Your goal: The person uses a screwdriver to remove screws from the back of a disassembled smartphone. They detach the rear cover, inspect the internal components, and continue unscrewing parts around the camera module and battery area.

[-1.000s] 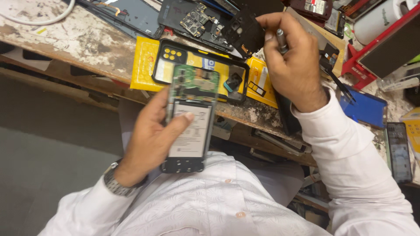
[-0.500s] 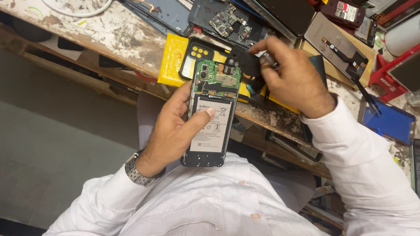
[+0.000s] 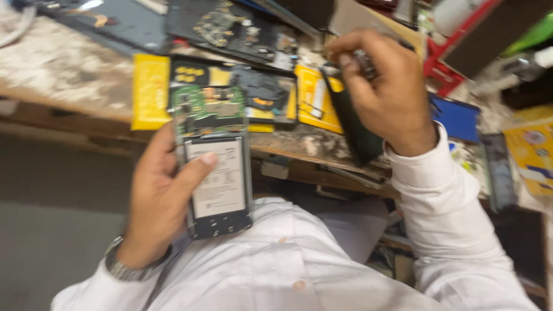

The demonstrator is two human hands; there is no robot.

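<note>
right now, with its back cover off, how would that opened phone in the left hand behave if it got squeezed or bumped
The opened phone is probably stiff, a flat slab cradled in the left hand. Likely fragile: its green circuit board and battery lie exposed. It seems light, held one-handed.

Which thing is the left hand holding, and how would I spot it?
Start at the worn wooden bench and look just below its edge. The left hand grips an opened phone: unlike the dark parts lying on the bench, it shows a green circuit board above a white-labelled battery.

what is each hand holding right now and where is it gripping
Left hand grips the opened black phone with bare green circuit board by its long edges, thumb on the battery. Right hand pinches a small metal tool; exact hold blurred.
</note>
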